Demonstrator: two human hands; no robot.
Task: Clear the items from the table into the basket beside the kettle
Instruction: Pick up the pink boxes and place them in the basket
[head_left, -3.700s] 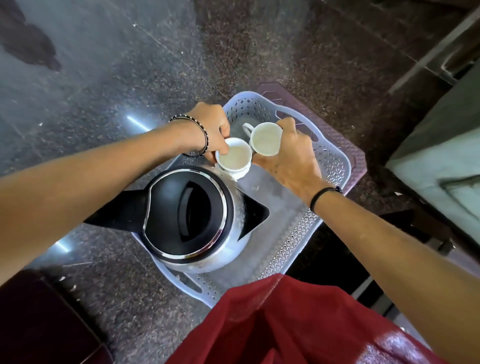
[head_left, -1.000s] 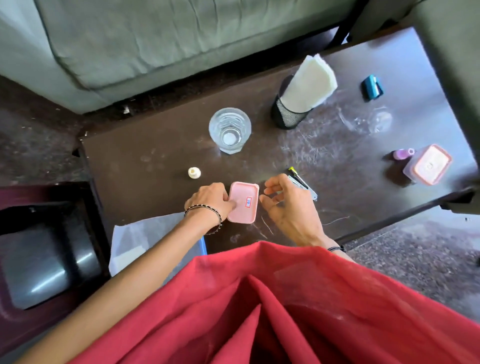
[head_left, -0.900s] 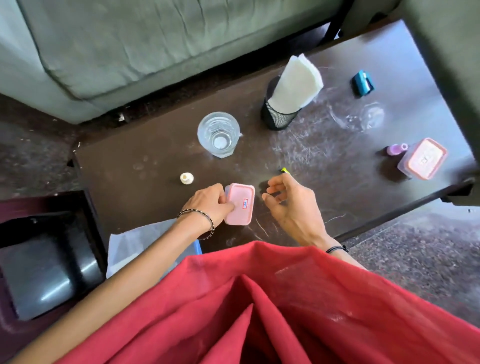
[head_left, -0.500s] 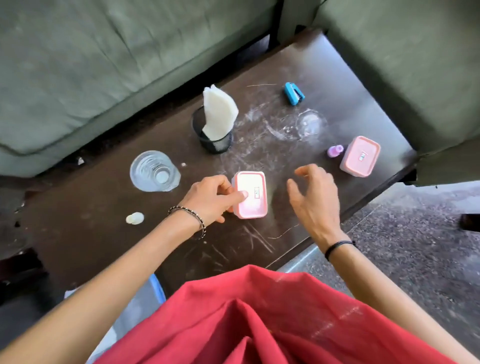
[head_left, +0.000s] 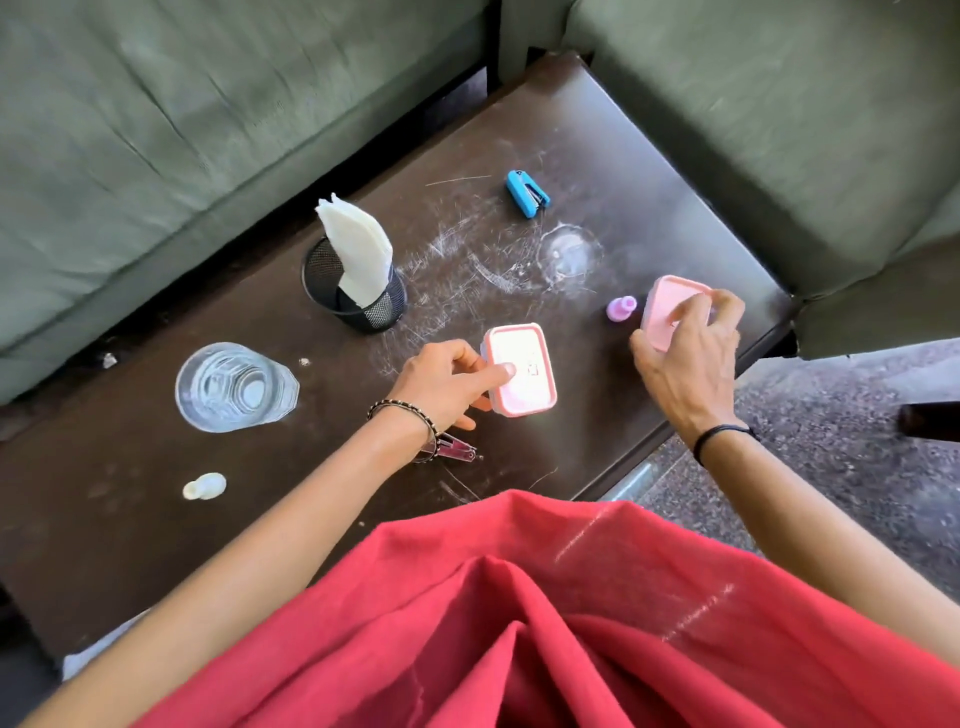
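My left hand (head_left: 447, 382) grips a small pink lidded box (head_left: 521, 370), held just above the dark table (head_left: 156, 519) near its front edge. My right hand (head_left: 685, 353) curls its fingers over a second pink lidded box (head_left: 667, 304) near the table's right corner. A small purple bottle (head_left: 621, 308) stands just left of that box. The basket and the kettle are out of view.
On the table are a clear glass (head_left: 231, 387), a black mesh cup with white napkins (head_left: 356, 280), a blue stapler (head_left: 527, 193), an upturned clear lid (head_left: 569, 252), a small white bottle (head_left: 204, 486) and a pink clip (head_left: 454, 449). Green sofas border the far and right sides.
My right hand has reached right and closed over the second pink box. My left hand has kept hold of the first box. The view has shifted.
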